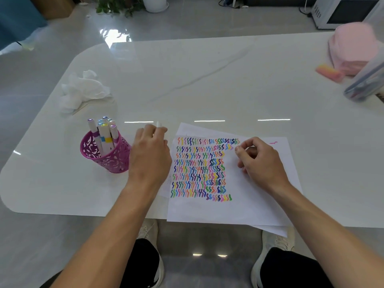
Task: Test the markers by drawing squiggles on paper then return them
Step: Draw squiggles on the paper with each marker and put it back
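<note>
White paper point(245, 204) lies at the table's front edge, covered with rows of coloured squiggles point(199, 169). A magenta cut-out pen cup point(108, 159) stands to its left and holds several white markers point(104, 132) upright. Between cup and paper, my left hand point(151, 154) is closed around a white marker point(159, 124); only the marker's end shows above my fingers. On the paper's right part rests my right hand point(259, 161), fingers curled; I cannot tell whether it holds anything.
The white table point(187, 80) carries crumpled tissue point(83, 90) at the back left. At the far right lie a pink cloth point(353, 46), a pink eraser-like block point(329, 72) and a clear marker case point(363, 86). My knees and shoes show below the table edge.
</note>
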Demonstrator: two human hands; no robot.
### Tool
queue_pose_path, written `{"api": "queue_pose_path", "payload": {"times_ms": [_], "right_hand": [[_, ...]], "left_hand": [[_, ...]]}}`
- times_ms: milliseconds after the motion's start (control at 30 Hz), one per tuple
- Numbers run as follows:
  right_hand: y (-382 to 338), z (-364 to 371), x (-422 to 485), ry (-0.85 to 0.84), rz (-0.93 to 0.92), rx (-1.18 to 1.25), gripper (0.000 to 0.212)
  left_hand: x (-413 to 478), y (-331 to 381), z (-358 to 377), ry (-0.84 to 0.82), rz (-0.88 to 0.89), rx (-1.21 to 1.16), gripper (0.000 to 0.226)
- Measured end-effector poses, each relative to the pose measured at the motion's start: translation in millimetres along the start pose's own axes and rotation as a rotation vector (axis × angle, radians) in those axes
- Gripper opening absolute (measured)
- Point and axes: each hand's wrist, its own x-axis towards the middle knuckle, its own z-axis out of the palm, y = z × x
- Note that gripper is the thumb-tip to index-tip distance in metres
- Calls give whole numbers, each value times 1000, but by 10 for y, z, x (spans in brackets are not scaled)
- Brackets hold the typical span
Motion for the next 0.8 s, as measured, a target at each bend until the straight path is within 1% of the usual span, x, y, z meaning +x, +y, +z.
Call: {"api": "queue_pose_path", "payload": {"times_ms": [67,133,200,267,367,533,700,800], "right_hand": [[-1,-1,-8,0,-3,-1,14],[-1,-7,-12,-2,-3,0,14],[0,-17,-12,-11,-5,1,14],[0,-24,-12,-17,-6,3,14],[5,-31,-8,-22,-8,3,13],[14,-34,-7,-20,-10,2,13],[25,-38,-8,-23,-11,16,13],[31,-42,-3,-25,-12,18,13]], "left_hand": [[26,-25,118,-64,-11,112,38],[63,-56,188,-99,-63,195,39],[100,-84,231,-119,-125,242,39],[125,-95,258,-125,-147,259,39],[140,-66,291,-123,-137,240,36],[145,8,324,-111,-108,185,25],[149,64,334,-105,-132,138,24],[169,77,327,-86,-162,120,28]]}}
